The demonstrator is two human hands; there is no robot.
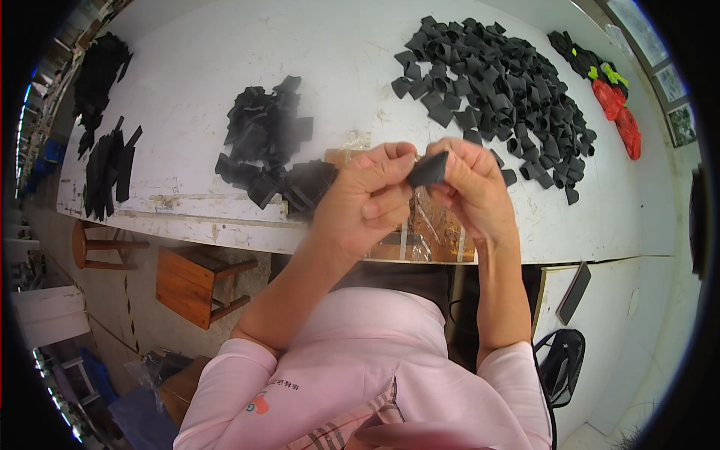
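Observation:
Near the table's front edge, both hands come together around a small black folded piece (429,171), which looks like a short loop of fabric. My right hand (480,184) is closed on it, with thumb and fingers pinching its right side. My left hand (371,195) is closed in a pinch at the piece's left end; what lies between its fingertips is too small to make out. Left of my left hand is a loose pile of flat black pieces (259,127), its near part reaching my wrist. Beyond my right hand spreads a large heap of black loops (502,82).
More black strips (112,172) lie at the table's far left. Red plastic bags (619,116) and dark items with yellow-green parts lie at the right edge. A brown taped patch (439,229) is under my hands. A wooden stool (191,285) stands on the floor at left.

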